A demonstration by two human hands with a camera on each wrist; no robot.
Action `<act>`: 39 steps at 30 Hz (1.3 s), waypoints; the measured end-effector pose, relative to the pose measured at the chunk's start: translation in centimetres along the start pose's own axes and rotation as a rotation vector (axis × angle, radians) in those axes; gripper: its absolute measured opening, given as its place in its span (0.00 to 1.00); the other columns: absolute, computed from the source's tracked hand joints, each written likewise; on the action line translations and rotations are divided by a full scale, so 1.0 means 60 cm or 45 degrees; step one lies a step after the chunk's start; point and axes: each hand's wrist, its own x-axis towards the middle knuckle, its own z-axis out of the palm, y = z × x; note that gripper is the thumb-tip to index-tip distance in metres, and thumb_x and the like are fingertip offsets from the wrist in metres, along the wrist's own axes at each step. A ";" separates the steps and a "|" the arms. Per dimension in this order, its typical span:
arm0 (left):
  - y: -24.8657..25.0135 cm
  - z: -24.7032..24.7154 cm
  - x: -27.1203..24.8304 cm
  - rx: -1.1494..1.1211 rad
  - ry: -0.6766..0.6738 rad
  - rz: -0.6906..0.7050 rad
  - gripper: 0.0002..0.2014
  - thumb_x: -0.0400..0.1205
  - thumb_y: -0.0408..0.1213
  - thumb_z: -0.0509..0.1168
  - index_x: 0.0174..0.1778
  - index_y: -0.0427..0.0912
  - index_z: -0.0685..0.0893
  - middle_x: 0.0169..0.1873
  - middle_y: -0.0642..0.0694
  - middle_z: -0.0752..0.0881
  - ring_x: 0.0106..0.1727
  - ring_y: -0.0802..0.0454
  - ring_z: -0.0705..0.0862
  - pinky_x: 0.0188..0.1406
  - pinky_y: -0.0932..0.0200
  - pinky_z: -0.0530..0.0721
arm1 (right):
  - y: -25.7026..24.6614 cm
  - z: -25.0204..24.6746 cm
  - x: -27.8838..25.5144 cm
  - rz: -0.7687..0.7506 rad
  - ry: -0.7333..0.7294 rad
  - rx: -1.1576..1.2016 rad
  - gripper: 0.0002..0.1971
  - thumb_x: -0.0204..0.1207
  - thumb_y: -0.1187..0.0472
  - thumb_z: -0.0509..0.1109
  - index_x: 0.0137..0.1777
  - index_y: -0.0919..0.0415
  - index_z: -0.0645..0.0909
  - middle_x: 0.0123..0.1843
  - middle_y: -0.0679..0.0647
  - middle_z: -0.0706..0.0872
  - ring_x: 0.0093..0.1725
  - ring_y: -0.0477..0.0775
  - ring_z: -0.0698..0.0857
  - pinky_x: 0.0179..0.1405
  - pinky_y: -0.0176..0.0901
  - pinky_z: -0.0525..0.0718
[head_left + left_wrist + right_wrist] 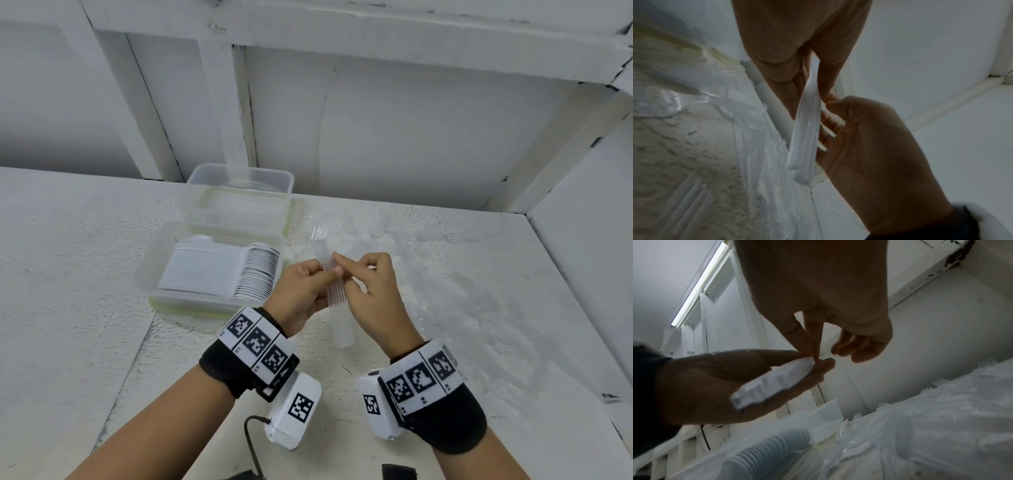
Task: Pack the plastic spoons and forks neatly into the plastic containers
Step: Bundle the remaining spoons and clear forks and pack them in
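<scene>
In the middle of the head view, both hands, left hand (301,291) and right hand (373,291), pinch a stack of clear plastic forks (337,291) that looks light, slippery and bendy, best held by the handles.

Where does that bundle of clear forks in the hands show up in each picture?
Head: forks at centre, between left hand and right hand.
Left wrist: centre, a pale upright strip.
Right wrist: centre-left, lying across the left palm.
Shared landmark: the right hand's pinch on the bundle.
</scene>
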 end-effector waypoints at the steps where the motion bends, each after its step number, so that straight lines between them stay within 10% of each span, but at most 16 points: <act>1: 0.004 0.001 0.004 0.004 0.021 0.017 0.12 0.82 0.30 0.63 0.58 0.27 0.80 0.49 0.38 0.89 0.47 0.48 0.88 0.40 0.63 0.87 | -0.003 -0.002 0.004 -0.003 -0.019 -0.009 0.21 0.80 0.67 0.63 0.71 0.52 0.76 0.50 0.43 0.66 0.58 0.49 0.72 0.62 0.32 0.70; 6: 0.038 0.011 0.025 -0.142 0.211 0.131 0.04 0.80 0.30 0.65 0.49 0.38 0.82 0.48 0.39 0.87 0.47 0.51 0.86 0.39 0.65 0.86 | -0.029 -0.002 0.017 -0.084 -0.085 -0.200 0.23 0.79 0.52 0.65 0.72 0.56 0.67 0.61 0.48 0.70 0.57 0.43 0.74 0.53 0.32 0.74; 13: 0.085 0.002 0.042 -0.209 0.231 0.192 0.05 0.82 0.33 0.63 0.50 0.37 0.82 0.42 0.43 0.87 0.36 0.56 0.86 0.40 0.64 0.86 | -0.057 0.006 0.070 -0.229 -0.120 -0.421 0.21 0.84 0.60 0.57 0.76 0.58 0.65 0.62 0.57 0.79 0.56 0.55 0.81 0.51 0.41 0.79; 17: 0.137 -0.050 0.043 0.193 0.131 0.167 0.09 0.84 0.38 0.61 0.52 0.37 0.83 0.49 0.43 0.87 0.51 0.53 0.84 0.57 0.59 0.81 | -0.079 0.009 0.124 -0.322 -0.178 -0.444 0.18 0.84 0.62 0.57 0.73 0.63 0.68 0.62 0.60 0.81 0.59 0.59 0.80 0.53 0.43 0.75; 21: 0.224 -0.140 0.040 0.765 0.156 0.099 0.07 0.84 0.40 0.61 0.50 0.44 0.83 0.50 0.45 0.87 0.48 0.52 0.85 0.53 0.59 0.82 | -0.108 0.017 0.204 -0.341 -0.283 -0.472 0.19 0.84 0.62 0.57 0.73 0.65 0.68 0.66 0.61 0.80 0.64 0.59 0.78 0.55 0.39 0.70; 28: 0.320 -0.305 0.113 1.448 0.628 0.038 0.12 0.84 0.39 0.61 0.56 0.35 0.82 0.50 0.37 0.85 0.52 0.42 0.84 0.49 0.50 0.83 | -0.124 0.105 0.342 -0.330 -0.650 -0.799 0.20 0.83 0.60 0.55 0.74 0.61 0.67 0.68 0.61 0.79 0.63 0.61 0.79 0.56 0.45 0.75; 39: 0.273 -0.359 0.181 1.366 0.672 -0.259 0.10 0.82 0.28 0.60 0.53 0.28 0.84 0.38 0.38 0.87 0.26 0.52 0.85 0.45 0.53 0.86 | -0.073 0.229 0.398 -0.293 -0.916 -1.052 0.20 0.81 0.62 0.58 0.72 0.61 0.68 0.63 0.60 0.81 0.58 0.61 0.81 0.50 0.45 0.77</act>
